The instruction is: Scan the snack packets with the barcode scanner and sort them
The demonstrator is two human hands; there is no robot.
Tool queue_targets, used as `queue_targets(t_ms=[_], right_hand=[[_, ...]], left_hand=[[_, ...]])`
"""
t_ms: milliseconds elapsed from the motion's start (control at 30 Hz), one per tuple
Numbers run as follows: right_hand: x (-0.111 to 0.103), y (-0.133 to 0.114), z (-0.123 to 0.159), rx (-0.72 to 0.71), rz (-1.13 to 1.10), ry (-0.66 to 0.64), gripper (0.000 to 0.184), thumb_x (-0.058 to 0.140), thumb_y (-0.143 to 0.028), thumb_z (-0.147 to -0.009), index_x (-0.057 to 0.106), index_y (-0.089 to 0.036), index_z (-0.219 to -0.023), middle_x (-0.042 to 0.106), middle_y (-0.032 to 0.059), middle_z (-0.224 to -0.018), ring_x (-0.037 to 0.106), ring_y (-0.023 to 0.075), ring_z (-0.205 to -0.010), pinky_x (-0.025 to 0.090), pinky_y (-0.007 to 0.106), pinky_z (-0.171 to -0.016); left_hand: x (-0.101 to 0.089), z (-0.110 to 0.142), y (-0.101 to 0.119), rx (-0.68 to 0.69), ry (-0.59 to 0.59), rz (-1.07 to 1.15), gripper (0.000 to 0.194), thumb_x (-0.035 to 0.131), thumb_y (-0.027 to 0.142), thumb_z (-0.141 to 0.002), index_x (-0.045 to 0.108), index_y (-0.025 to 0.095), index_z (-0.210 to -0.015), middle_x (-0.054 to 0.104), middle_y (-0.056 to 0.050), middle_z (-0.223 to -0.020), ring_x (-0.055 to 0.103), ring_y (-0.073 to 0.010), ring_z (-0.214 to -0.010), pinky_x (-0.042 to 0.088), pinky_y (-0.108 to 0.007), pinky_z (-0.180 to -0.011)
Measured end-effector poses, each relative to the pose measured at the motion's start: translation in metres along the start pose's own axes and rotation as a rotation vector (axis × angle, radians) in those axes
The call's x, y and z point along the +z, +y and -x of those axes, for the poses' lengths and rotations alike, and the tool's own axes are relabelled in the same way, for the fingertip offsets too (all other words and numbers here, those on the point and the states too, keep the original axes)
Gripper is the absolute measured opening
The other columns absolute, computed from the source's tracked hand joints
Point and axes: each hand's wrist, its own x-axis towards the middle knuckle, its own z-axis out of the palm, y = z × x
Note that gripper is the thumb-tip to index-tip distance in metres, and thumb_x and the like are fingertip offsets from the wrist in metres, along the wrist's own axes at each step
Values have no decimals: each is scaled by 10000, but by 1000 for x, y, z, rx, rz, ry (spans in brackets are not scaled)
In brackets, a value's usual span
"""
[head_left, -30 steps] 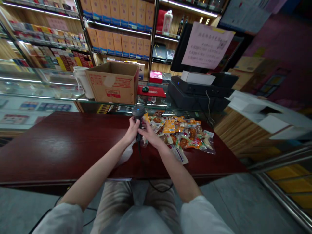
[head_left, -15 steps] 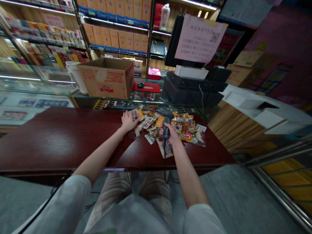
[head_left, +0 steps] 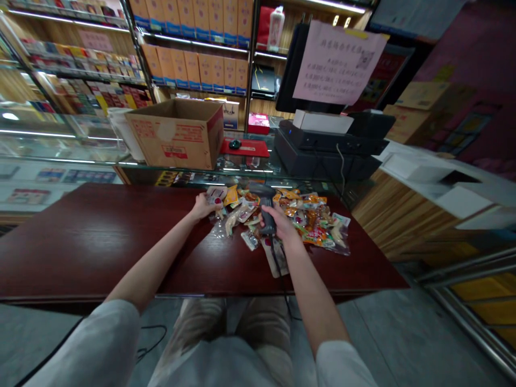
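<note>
A heap of small snack packets (head_left: 306, 217) lies on the dark red table (head_left: 92, 242). My right hand (head_left: 278, 223) is wrapped round the grip of a dark handheld barcode scanner (head_left: 264, 207), whose head points at the packets and whose cable runs off the near table edge. My left hand (head_left: 201, 207) is closed on a pale snack packet (head_left: 215, 194) at the heap's left edge.
Behind the table stands a glass counter (head_left: 60, 156) with an open cardboard box (head_left: 177, 131), a red mat with a mouse (head_left: 244, 146), and a black till (head_left: 330, 145) with a paper notice. Stocked shelves fill the back. A white counter (head_left: 443, 188) stands at the right.
Both hands were together on the scanner; then the left hand let go and reached to the heap's left edge, closing on a packet. The right hand keeps the scanner, now tilted lower.
</note>
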Motion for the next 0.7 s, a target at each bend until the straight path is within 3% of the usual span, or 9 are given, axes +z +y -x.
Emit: queue_targets(t_ms=[100, 200, 367, 533, 700], right_hand=[[9, 3, -11, 18, 19, -78, 313, 714, -358, -722, 572, -209, -959, 632, -46, -604, 515, 95, -441, 414, 197, -400], [15, 9, -18, 27, 8, -109, 315, 709, -360, -729, 585, -206, -974, 638, -38, -628, 519, 93, -464, 416, 193, -414], [22, 19, -17, 95, 60, -145, 336, 720, -362, -708, 583, -175, -951, 587, -44, -554, 487, 88, -444, 390, 198, -416], [31, 25, -9, 76, 213, -134, 411, 738, -362, -721, 547, -197, -1045, 582, -62, -616, 480, 84, -466, 392, 207, -425], [35, 31, -7, 64, 290, -128, 427, 732, -426, -731, 533, -191, -1027, 561, -70, -593, 469, 82, -453, 381, 205, -421]], left_hand=[[-7, 0, -8, -39, 49, 133, 718, 846, 269, -566, 495, 111, -1172, 589, -169, -1187, 595, -286, -1116, 497, -378, -912], [-10, 0, -12, -42, 49, 239, 603, 842, 321, -568, 597, 108, -1075, 680, -109, -995, 656, -244, -918, 532, -344, -786], [-9, 2, -17, -48, -41, 467, 577, 867, 396, -516, 683, 108, -982, 727, -62, -815, 667, -197, -692, 539, -316, -664], [-2, 7, -27, -15, -39, 602, 616, 846, 536, -570, 679, 110, -984, 748, -86, -891, 704, -224, -776, 574, -367, -759], [-4, 4, -33, 31, -42, 637, 752, 660, 751, -678, 678, 95, -1044, 750, -137, -981, 707, -276, -913, 560, -391, -825]])
